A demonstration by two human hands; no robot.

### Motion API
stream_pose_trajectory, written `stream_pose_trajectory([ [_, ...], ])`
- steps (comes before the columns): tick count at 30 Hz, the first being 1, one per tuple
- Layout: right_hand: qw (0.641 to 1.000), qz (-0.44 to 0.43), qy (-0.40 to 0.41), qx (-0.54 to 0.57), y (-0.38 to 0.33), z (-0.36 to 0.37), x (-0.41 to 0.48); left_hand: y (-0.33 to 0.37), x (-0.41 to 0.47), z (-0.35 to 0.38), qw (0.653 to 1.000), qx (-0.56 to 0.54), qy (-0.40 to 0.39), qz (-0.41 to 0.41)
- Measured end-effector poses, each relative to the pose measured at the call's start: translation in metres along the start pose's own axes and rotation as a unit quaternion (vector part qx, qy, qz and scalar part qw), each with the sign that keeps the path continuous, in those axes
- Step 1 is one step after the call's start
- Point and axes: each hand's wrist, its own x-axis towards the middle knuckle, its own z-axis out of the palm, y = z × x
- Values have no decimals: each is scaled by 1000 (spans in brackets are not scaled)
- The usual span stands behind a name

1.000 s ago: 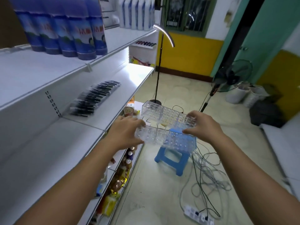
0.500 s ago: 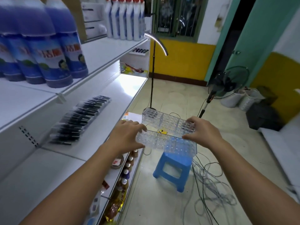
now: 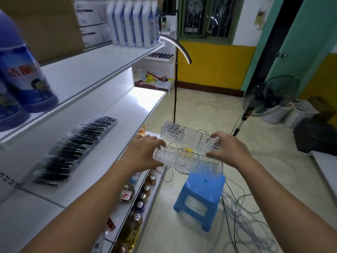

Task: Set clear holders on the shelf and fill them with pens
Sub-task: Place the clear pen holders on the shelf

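Left hand and right hand curl round the ends of two holders, midair over the stool. Best to carry them level and set them on the shelf beside the pens, back from the edge.

The floor is covered with pale tiles. The far wall is painted yellow below and white above, and a barred window is set in it. A green door is seen at the right. A blue stool, a fan and tangled cables are found on the floor. A curved lamp is held up on a thin black pole.
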Motion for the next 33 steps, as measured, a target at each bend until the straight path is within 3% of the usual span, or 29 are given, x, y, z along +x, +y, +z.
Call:
stream_pose_trajectory([
  [17,999,28,12,-26,-36,15,158,-112,126,37,1000,-25,-3,19],
  [33,1000,6,4,0,3,17,287,-129,246,68,1000,-13,-5,-12],
])
